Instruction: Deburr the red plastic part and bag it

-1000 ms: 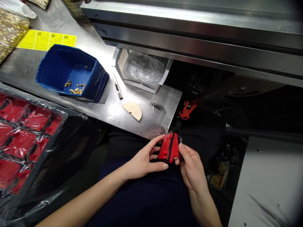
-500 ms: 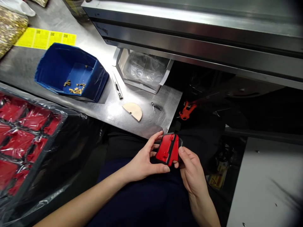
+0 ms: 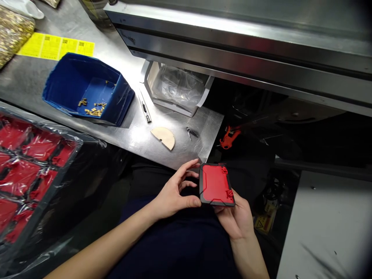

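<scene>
A red case with a dark grey rim (image 3: 216, 183) lies flat side up in front of my lap, two small red hinge-like pieces along its right edge. My right hand (image 3: 240, 217) holds it from below and the right, its fingers largely hidden under the case. On the other side is my left hand (image 3: 174, 193), fingers apart and loosely curved, tips at the case's left edge. Whether those tips press on it I cannot tell. Beyond the hands, a cream half-disc (image 3: 163, 137) and a small dark metal tool (image 3: 192, 132) rest on the metal table (image 3: 139, 145).
A blue bin (image 3: 120, 99) with small brass-coloured parts stands left, near a utility knife (image 3: 144, 108). Behind is a white bin (image 3: 176, 106) with clear bags. Plastic-wrapped red cases (image 3: 21, 176) fill a crate at left. An orange-handled tool (image 3: 229, 137) sits right of the table.
The case has turned over and shifted slightly right, so its broad red face now shows. My right hand has moved beneath it; my left thumb has come off its lower face to the left edge.
</scene>
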